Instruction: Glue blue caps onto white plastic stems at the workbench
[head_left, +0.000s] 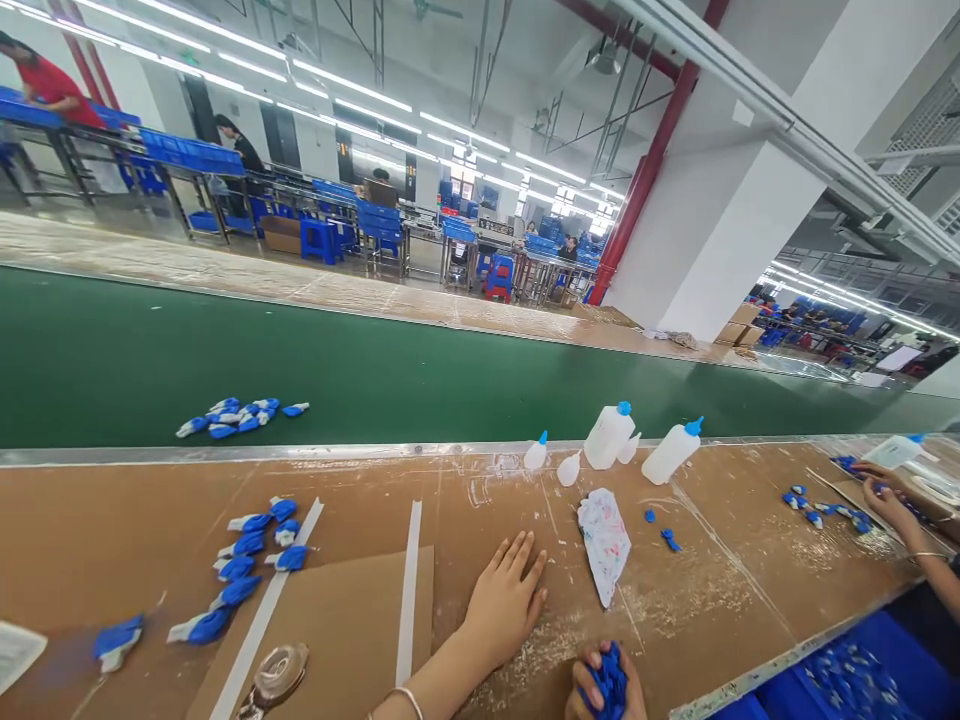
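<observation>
My left hand (508, 588) lies flat on the brown tabletop, fingers stretched out, holding nothing. At the bottom edge, my right hand (574, 690) is closed around a bunch of small blue pieces (611, 683), whose exact kind I cannot make out. Between and beyond the hands lies a colour-stained cloth or paper (604, 545). Two loose blue bits (670, 540) sit to its right. Left of my left hand is a cardboard sheet (356, 610) with white tape strips (409, 590). Several small blue-and-white pieces (241, 545) lie in a group at its left.
White squeeze bottles (609, 437) with blue caps stand along the table's back edge. Behind runs a green conveyor belt (420, 380) carrying a cluster of blue-and-white pieces (238, 416). A clear round object (279, 672) lies on the cardboard. At right are a co-worker's hands (889, 497) and a blue bin (855, 670).
</observation>
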